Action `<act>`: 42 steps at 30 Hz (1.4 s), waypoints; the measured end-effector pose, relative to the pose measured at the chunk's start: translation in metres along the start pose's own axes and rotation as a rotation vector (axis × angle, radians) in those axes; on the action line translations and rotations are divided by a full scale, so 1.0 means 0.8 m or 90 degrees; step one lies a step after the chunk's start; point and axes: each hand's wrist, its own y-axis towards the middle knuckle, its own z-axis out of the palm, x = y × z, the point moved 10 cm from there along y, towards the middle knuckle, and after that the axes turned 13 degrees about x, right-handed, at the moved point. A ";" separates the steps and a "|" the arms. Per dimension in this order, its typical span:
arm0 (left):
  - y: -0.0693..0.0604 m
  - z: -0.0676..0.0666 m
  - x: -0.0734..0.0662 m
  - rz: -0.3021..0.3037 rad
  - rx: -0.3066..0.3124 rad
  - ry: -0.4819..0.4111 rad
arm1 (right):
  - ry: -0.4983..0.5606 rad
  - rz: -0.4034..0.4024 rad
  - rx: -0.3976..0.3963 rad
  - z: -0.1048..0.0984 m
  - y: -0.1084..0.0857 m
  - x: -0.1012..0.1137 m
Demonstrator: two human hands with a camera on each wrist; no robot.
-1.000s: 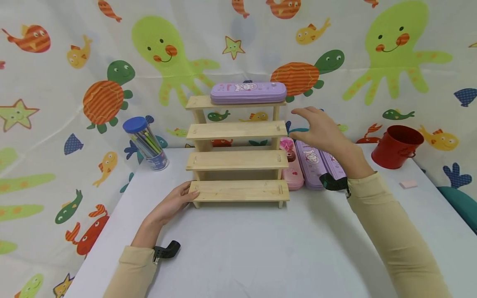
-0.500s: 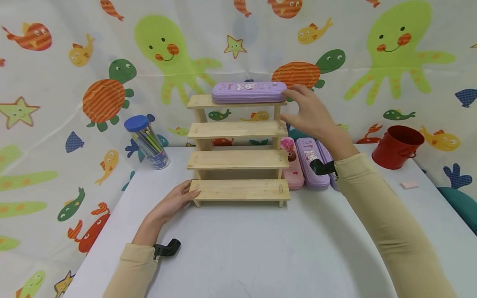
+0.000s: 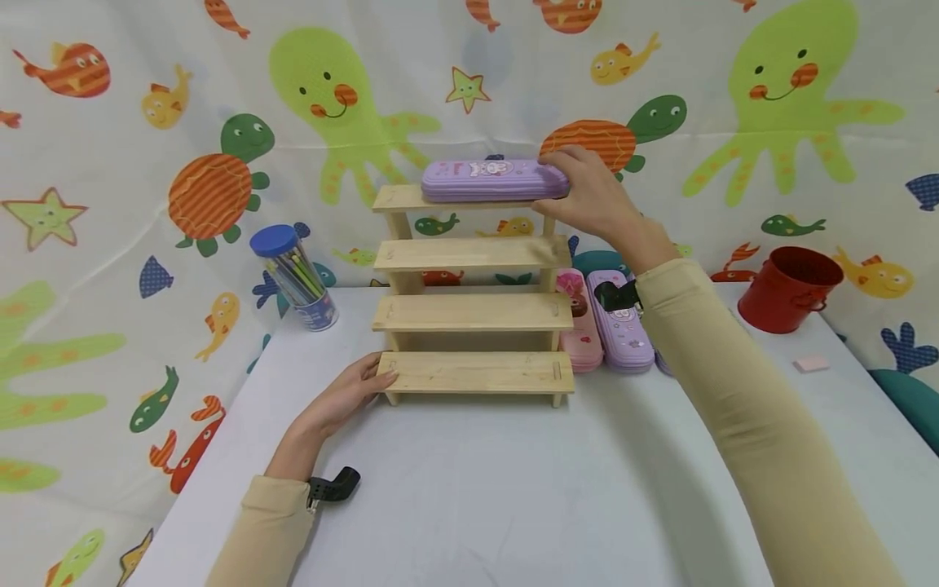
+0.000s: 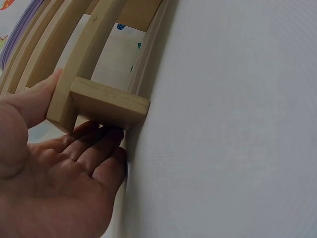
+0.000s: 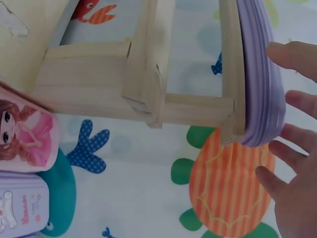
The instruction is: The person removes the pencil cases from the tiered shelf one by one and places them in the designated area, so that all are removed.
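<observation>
A stepped wooden display shelf point(image 3: 473, 311) with several tiers stands on the white table. My left hand point(image 3: 350, 395) grips the left end of its lowest plank. In the left wrist view the thumb point(image 4: 42, 96) lies along the plank's upper side, and the other fingers point(image 4: 101, 148) bend in by the leg. On the top tier lies a purple pencil case point(image 3: 484, 181) with a cartoon print. Around its right end is my right hand point(image 3: 590, 196), thumb low in front and fingers above. The right wrist view has those fingers point(image 5: 297, 131) fairly straight and spread at the case point(image 5: 260, 99).
Right of the shelf lie a pink pencil case point(image 3: 584, 342) and a purple one point(image 3: 629, 346), with another partly hidden by the sleeve. Farther right are a red bucket point(image 3: 788, 293) and a pink eraser point(image 3: 811, 364). A blue-lidded pencil jar point(image 3: 297, 281) stands left.
My right hand has moved up and left, from beside the shelf to the right end of the top purple pencil case. The left hand stays on the lowest plank.
</observation>
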 end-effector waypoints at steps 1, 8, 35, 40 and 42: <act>0.000 0.000 0.000 -0.002 0.000 0.000 | 0.003 0.007 0.008 0.001 0.002 -0.002; 0.000 0.000 0.000 -0.002 0.000 0.000 | 0.021 0.054 0.072 0.007 0.013 -0.012; 0.001 -0.001 0.000 -0.006 0.001 -0.006 | 0.046 0.063 0.071 0.012 0.013 -0.001; 0.001 -0.001 0.000 -0.003 0.005 -0.006 | 0.022 0.058 0.083 0.012 0.006 0.006; 0.001 -0.001 -0.001 0.000 0.006 -0.009 | 0.021 0.048 0.081 0.012 0.004 0.009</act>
